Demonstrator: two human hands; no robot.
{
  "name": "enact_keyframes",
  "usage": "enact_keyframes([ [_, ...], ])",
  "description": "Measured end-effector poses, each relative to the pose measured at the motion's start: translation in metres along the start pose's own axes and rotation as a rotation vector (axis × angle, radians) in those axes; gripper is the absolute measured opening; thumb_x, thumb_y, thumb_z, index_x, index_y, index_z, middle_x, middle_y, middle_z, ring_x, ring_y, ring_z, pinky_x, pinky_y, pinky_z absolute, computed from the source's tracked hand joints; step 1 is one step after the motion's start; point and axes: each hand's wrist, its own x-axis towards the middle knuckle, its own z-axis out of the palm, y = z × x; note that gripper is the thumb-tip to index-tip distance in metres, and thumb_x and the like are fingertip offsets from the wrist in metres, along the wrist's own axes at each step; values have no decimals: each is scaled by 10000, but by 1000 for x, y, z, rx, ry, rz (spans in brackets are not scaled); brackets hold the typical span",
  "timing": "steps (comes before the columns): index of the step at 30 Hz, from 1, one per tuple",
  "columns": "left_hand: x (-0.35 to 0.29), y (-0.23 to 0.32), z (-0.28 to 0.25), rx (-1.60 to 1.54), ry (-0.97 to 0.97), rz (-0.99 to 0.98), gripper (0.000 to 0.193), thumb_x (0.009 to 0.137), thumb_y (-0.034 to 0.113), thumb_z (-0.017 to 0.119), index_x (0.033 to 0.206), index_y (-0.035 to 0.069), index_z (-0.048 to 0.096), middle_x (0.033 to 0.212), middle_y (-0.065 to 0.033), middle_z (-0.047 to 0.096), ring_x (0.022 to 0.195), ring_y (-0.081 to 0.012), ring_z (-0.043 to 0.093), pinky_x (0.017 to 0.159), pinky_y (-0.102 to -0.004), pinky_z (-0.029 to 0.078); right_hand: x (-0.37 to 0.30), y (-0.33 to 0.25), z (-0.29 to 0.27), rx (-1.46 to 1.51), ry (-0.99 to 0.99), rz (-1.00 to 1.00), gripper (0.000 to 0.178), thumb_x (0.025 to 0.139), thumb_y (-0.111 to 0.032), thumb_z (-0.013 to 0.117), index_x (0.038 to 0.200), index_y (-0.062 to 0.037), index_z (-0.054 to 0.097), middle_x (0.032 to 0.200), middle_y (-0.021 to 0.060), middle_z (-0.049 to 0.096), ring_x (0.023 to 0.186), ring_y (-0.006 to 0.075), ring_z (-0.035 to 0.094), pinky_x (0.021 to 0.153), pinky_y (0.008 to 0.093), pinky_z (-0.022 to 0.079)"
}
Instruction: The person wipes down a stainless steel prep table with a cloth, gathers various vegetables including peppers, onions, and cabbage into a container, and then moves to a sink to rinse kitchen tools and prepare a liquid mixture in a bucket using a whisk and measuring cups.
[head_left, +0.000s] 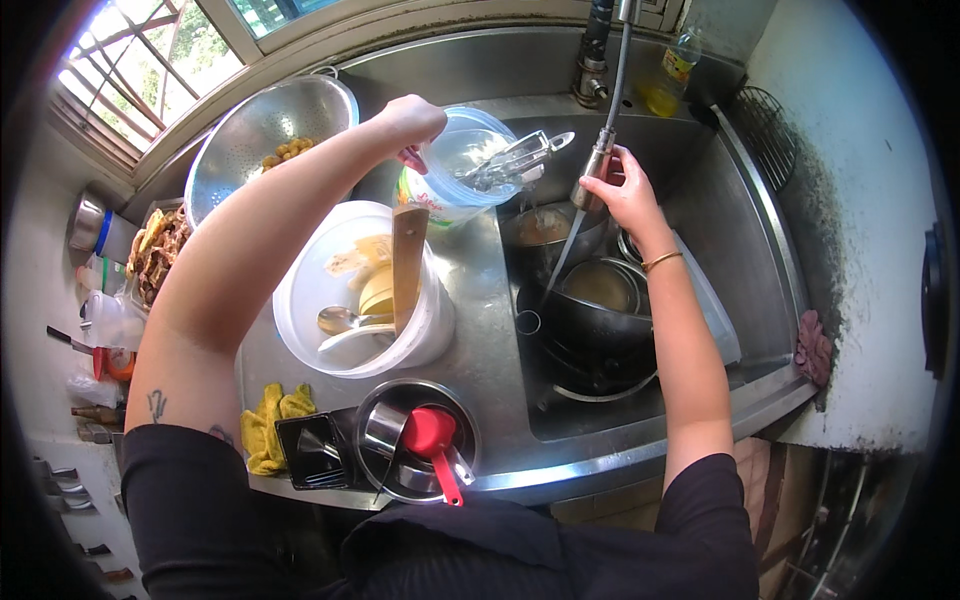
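Observation:
My left hand (412, 128) grips the rim of a white plastic tub (430, 205) and tilts it towards the sink. Metal utensils (515, 160) with looped handles stick out of its mouth, and some water drips below them. My right hand (630, 197) is closed round the metal spray head (596, 172) of the tap. From it a stream of water runs down into the sink (690, 165). Under the stream lie dark pots (615, 325) and a metal bowl (545, 228) with cloudy water inside.
On the drainboard (480, 330) stands a white bucket (440, 330) with a wooden-handled tool and spoons. Nearer me are a steel pot (470, 410) with a red scoop (430, 432) and a yellow cloth (265, 430). A colander (230, 140) rests at the far left; a bottle (672, 78) stands behind the sink.

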Motion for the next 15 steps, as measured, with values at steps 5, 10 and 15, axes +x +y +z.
enact_keyframes([
  [5, -2, 14, 9, 16, 9, 30, 275, 699, 52, 429, 886, -117, 541, 791, -234, 596, 569, -292, 658, 445, -309, 531, 3, 7, 0, -58, 34, -17, 579, 665, -231, 758, 1148, -29, 511, 1013, 102, 593, 920, 197, 588, 825, 313, 471],
  [10, -4, 28, 12, 67, 13, 30, 259, 707, 45, 424, 846, -130, 554, 743, -247, 593, 548, -292, 654, 448, -312, 533, -1, 0, -6, -76, 54, -39, 573, 656, -209, 767, 1137, -28, 513, 986, 93, 600, 879, 184, 597, 800, 309, 481],
  [15, 3, 12, 8, -20, 12, 16, 226, 708, 32, 423, 822, -118, 547, 738, -225, 586, 531, -287, 647, 448, -320, 539, -7, -33, -18, -14, 79, -172, 522, 668, -140, 763, 1118, -26, 524, 915, 71, 616, 815, 162, 603, 752, 303, 494],
])
